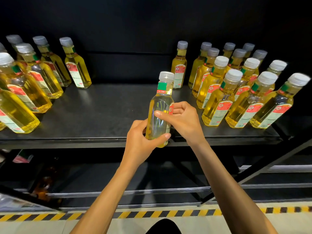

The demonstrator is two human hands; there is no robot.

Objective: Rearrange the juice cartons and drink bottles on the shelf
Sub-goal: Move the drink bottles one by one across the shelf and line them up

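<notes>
Both hands hold one yellow drink bottle (160, 105) with a clear cap, upright at the front edge of the black shelf (104, 108). My left hand (143, 141) grips its lower part, thumb across the front. My right hand (180, 119) grips its middle from the right, thumb on the front and fingers curled behind. Several matching bottles (219, 102) stand in rows on the right of the shelf, and several more bottles (33, 85) on the left. One bottle (179, 65) stands alone at the back, right of centre.
The shelf's middle between the two groups is bare black surface. Lower shelves (135, 191) sit below, with a reddish packet (22, 157) at the left. A diagonal metal brace (263, 168) crosses at the right. Yellow-black hazard tape (152, 215) marks the floor.
</notes>
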